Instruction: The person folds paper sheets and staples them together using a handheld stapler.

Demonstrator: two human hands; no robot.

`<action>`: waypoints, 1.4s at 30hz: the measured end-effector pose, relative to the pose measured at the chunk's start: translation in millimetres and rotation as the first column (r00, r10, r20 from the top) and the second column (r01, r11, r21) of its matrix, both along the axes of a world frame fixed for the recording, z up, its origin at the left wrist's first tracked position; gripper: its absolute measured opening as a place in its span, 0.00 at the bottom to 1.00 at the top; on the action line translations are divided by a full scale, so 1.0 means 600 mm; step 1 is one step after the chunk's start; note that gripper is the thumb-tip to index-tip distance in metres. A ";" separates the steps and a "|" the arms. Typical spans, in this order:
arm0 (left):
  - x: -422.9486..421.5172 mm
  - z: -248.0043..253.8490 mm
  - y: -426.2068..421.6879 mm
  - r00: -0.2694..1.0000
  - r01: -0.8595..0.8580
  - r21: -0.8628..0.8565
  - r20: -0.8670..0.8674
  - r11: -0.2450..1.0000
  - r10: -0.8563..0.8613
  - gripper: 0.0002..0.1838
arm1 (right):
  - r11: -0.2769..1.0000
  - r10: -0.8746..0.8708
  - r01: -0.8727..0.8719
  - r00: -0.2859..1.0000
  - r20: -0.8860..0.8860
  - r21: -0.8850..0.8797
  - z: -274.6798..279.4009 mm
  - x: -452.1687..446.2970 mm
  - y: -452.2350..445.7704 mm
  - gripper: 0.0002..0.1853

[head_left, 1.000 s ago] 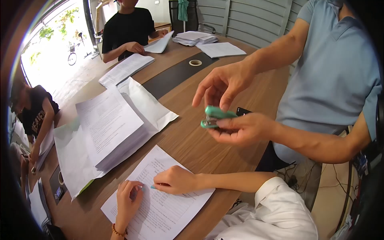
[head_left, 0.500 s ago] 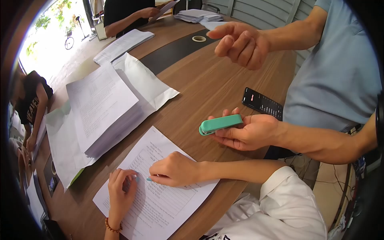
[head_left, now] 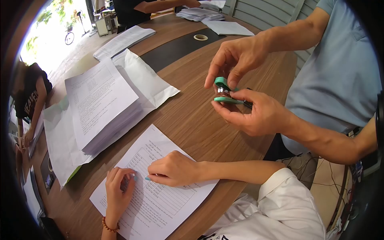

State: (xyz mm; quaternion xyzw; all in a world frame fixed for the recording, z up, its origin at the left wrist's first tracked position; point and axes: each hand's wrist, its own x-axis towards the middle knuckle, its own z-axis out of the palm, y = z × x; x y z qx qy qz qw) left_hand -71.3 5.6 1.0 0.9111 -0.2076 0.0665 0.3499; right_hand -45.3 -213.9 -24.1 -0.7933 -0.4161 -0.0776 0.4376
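My left hand point(head_left: 119, 188), with a beaded bracelet point(head_left: 110, 225) at the wrist, rests on a printed sheet point(head_left: 172, 214); its fingers are loosely curled, the thumb stands apart, and no object shows between them. My right hand point(head_left: 175, 169) lies on the same sheet, its fingers folded in and no held object visible. The sheet carries text and a ruled table. Beyond my right arm, a person in a blue shirt holds a green stapler point(head_left: 227, 99) with its top arm lifted, one hand point(head_left: 262, 116) beneath it and the other hand point(head_left: 244, 56) above.
A thick stack of printed paper point(head_left: 102, 104) sits on a white envelope point(head_left: 154, 90) at left. Tape point(head_left: 200, 37) lies on a dark strip. More paper piles point(head_left: 124, 42) are at the back. Two other people work at the far edges. A phone is mostly hidden behind the co-worker's hand.
The co-worker's upper hand has come down to the green stapler, which has gone from closed to opened. My hands have stayed nearly still on the sheet.
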 end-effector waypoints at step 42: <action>-0.001 0.003 -0.001 1.000 -0.003 0.015 -0.018 1.000 0.004 0.13 | 1.000 -0.006 0.006 1.000 0.009 0.020 0.005 -0.003 0.000 0.10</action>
